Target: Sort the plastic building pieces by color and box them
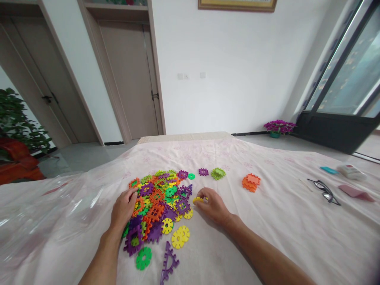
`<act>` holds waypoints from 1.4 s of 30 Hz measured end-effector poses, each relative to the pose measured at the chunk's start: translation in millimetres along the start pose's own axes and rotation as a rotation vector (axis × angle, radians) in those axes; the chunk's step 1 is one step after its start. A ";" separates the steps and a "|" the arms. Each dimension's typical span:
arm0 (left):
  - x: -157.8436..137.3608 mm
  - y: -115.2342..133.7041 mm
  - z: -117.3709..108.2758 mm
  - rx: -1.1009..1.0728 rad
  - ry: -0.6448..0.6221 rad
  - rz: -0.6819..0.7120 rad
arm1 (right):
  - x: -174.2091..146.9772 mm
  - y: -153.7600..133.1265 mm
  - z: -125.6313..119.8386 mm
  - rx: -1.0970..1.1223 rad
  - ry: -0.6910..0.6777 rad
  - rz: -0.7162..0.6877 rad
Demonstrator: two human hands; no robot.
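Right hand [214, 206] is pinching a yellow piece [198, 200] just right of the heap [156, 213], where lots of bits are half buried. Left hand [123, 206] curls at the heap's left edge, can't tell if it's gripping anything. A purple piece [169, 272] runs out of view at the bottom. Decent elbow room on the pale cloth [285, 213] between the right hand and the orange pieces [251, 182].

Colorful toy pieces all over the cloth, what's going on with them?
A person has both hands at a mixed pile of plastic pieces. The right hand holds a yellow piece just off the pile's right side, while the left hand is against its left edge. Some orange pieces and green pieces lie apart on the cloth.
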State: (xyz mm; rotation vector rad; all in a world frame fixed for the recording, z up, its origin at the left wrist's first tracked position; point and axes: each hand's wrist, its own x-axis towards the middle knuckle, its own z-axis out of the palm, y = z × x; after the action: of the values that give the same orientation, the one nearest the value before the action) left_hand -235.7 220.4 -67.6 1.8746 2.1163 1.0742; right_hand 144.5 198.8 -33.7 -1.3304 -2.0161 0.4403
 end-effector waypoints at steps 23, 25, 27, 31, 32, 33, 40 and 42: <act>0.5 1.2 -0.3 0.023 -0.010 -0.023 | -6.5 -27.7 11.9 -0.144 -0.057 -0.165; 0.6 0.8 -0.2 0.031 -0.017 -0.024 | -6.3 -27.7 12.4 -0.099 -0.054 -0.144; 0.5 0.0 0.0 0.037 -0.016 -0.018 | -6.1 -26.6 12.2 -0.050 -0.050 -0.123; 0.0 -0.9 0.1 0.038 -0.009 -0.015 | -5.4 -17.9 9.4 -0.014 -0.028 -0.130; -0.1 -0.9 0.1 0.038 -0.009 -0.016 | -5.0 -14.6 8.2 -0.020 -0.019 -0.137; -0.1 -0.8 0.1 0.037 -0.009 -0.017 | -4.6 -11.1 6.9 -0.029 -0.006 -0.138; 0.3 -2.1 1.8 0.035 -0.004 -0.028 | -0.3 11.7 -3.8 -0.076 0.156 0.000; 0.4 -2.9 2.2 0.037 -0.008 -0.035 | 0.5 15.9 -8.3 -0.113 0.199 0.031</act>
State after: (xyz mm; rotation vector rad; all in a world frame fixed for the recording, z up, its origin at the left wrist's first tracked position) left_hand -237.0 221.8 -70.7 1.8473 2.1704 1.0252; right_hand 160.9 205.3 -37.2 -1.4167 -1.8804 0.2015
